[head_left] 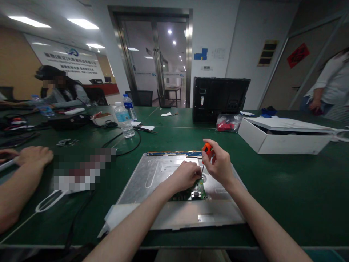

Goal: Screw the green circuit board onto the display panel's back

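A flat metal display panel [136,178] lies on the green table in front of me. Near its middle sits a green circuit board [202,193], partly covered by my left hand. My right hand [220,163] grips a screwdriver [206,150] by its orange and black handle; the thin shaft points down at the board's upper edge. Close beside the tip, my left hand [188,175] has its fingers bent and drawn together, and what they pinch, if anything, is hidden. Along the panel's far edge runs a narrow blue circuit strip [174,154].
To the right stands an open white box [289,142]; behind the panel is a black monitor casing [220,98] beside a plastic bag [227,123]. Water bottles [124,120] and cables stand back left. Another person's hand [35,156] rests on the left.
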`<state>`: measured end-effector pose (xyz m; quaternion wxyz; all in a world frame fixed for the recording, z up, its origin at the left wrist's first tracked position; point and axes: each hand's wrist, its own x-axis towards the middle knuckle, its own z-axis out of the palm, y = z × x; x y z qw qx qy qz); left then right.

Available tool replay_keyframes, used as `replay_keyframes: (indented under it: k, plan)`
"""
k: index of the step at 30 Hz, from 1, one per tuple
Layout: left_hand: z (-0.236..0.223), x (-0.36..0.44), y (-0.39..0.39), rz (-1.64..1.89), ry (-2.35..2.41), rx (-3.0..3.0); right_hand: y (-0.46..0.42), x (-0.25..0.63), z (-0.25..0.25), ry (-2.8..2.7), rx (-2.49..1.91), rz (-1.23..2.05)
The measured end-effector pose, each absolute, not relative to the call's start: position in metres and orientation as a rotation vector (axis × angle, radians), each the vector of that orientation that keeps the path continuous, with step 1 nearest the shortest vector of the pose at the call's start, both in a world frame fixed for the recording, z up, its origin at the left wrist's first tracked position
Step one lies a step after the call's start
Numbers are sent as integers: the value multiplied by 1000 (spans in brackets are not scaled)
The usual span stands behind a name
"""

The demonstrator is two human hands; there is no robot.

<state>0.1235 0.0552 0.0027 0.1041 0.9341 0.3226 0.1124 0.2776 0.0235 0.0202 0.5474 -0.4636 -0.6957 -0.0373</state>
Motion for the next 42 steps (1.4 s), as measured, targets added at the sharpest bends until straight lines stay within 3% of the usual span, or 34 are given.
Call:
replay_keyframes:
  k: [19,29,42]
  plan:
    - [2,124,55,337,943,2759,24,277,19,-1640,-1102,-77]
    - [5,124,53,315,986,2742,27,279,18,-1636,-1069,-226]
    - [3,124,55,327,961,2744,23,278,20,-1674,-1088,-94]
